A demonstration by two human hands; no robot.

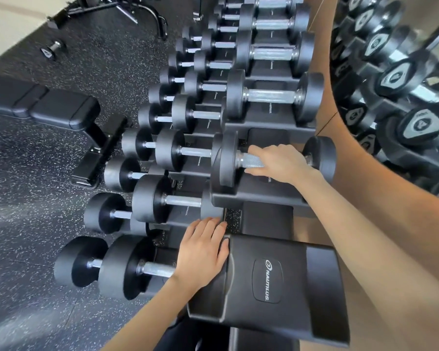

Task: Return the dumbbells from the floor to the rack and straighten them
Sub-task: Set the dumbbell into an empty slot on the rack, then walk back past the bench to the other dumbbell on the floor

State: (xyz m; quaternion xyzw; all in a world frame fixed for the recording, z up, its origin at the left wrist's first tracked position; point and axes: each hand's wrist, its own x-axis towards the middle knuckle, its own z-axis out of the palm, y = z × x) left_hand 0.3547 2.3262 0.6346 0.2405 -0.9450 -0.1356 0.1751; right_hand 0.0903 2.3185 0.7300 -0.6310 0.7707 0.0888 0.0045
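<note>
While right hand (281,164) grips dumbbell (228,158), left hand (203,252) lies flat against NAUTILUS cradle (289,282).

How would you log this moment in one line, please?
right hand: grips top-tier dumbbell by handle | left hand: rests against empty cradle | floor dumbbell: not yet racked

The person's left hand (203,252) is bare, with slim fingers (213,233) and short, plain nails. The right hand (281,163) is bare as well. The left forearm (147,312) and right forearm (370,224) are uncovered as far as the picture's edges. Below the left forearm a patch of black clothing (178,336) shows, though too little of it is visible to tell which garment.
</note>
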